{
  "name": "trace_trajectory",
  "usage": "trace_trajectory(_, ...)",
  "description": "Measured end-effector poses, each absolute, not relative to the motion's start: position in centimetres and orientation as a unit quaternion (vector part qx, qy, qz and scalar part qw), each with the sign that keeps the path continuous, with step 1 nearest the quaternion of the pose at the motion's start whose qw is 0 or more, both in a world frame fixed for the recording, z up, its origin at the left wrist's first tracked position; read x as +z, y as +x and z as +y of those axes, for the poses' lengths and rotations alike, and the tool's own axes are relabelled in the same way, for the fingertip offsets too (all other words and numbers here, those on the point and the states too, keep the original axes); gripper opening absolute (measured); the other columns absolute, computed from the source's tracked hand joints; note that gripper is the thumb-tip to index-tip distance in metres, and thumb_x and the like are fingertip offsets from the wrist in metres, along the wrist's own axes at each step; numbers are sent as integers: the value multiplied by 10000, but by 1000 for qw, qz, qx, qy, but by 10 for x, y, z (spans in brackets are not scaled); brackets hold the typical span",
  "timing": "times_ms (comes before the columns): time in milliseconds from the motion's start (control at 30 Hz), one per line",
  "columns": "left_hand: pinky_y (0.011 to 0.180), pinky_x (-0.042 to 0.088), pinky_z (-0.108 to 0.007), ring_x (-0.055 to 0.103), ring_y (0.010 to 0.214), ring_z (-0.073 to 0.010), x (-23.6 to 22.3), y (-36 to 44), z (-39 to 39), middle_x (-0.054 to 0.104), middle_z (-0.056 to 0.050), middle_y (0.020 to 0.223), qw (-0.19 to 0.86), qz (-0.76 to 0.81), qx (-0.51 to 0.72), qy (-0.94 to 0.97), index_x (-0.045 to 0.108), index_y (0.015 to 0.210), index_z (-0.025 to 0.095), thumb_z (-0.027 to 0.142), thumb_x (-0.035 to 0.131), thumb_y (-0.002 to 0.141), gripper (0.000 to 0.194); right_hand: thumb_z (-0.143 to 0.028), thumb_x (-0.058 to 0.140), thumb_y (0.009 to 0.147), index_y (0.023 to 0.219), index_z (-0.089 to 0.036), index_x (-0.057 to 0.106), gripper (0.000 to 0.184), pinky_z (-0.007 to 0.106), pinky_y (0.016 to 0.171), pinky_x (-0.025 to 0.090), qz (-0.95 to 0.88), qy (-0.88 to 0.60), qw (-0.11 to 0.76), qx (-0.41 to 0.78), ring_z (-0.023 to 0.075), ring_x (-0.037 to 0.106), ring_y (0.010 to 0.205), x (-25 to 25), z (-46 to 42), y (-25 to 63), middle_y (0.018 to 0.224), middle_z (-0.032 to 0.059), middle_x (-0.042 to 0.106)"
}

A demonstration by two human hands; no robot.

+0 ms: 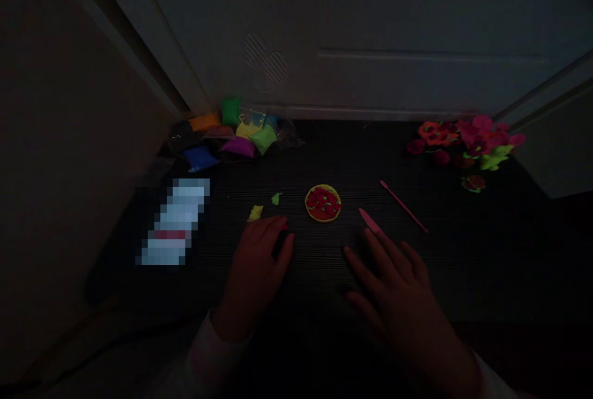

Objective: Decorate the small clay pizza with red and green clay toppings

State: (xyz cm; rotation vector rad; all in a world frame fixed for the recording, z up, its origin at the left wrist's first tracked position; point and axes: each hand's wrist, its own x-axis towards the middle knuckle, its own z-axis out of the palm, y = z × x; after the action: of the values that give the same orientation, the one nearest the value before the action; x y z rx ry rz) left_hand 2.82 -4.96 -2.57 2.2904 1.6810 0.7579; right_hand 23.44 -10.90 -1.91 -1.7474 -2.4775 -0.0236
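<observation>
A round clay piece (323,218) with a yellow rim, red lumps and green bits lies flat on the dark table. To its lower left is my left hand (262,257), fingers curled, with a bit of red clay (285,226) showing at the fingertips. Just beyond those fingers are a yellow clay scrap (254,213) and a green clay scrap (277,198). My right hand (393,281) is spread low over the table, its fingertips at the near end of a pink clay knife (369,220). A thin pink clay tool (404,206) lies further right.
Bags of coloured clay (238,146) are heaped at the back left. A lit, blurred-out screen (176,220) lies at the left. Clay flowers (477,136) and a small clay piece (473,183) sit at the back right. A pale panel (393,84) rises behind the table; light is dim.
</observation>
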Motion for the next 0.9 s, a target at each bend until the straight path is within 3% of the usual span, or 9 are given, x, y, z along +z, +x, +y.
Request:
trace_trajectory(200, 814, 462, -398, 536, 917, -208, -26, 29, -49, 619, -97, 968, 100, 568, 258, 775, 552, 990, 114, 222, 492, 799, 227, -560, 451, 747, 1167, -338, 492, 477, 494, 936, 255, -831, -552, 77, -1, 283, 319, 1214, -21, -117, 235, 1314, 105, 405)
trace_trajectory(367, 821, 460, -392, 537, 918, -207, -26, 28, -49, 619, -96, 967, 97, 567, 256, 777, 553, 994, 115, 217, 502, 792, 232, -547, 420, 772, 1165, -298, 507, 473, 495, 948, 237, -811, -581, 70, -11, 277, 303, 1228, -20, -113, 236, 1325, 136, 383)
trace_trajectory(533, 826, 459, -401, 534, 926, -207, -27, 28, -50, 615, -93, 972, 98, 572, 255, 773, 550, 999, 122, 221, 504, 792, 233, -570, 443, 746, 1150, -355, 505, 462, 486, 944, 250, -825, -561, 74, 7, 272, 333, 1207, -19, -114, 238, 1319, 92, 403)
trace_trajectory(900, 824, 457, -398, 535, 925, -209, -26, 29, -50, 614, -96, 969, 95, 575, 249, 774, 550, 1004, 122, 228, 494, 797, 239, -555, 458, 746, 1124, -341, 530, 440, 490, 944, 237, -823, -560, 94, -3, 281, 326, 1206, -21, -111, 240, 1323, 97, 391)
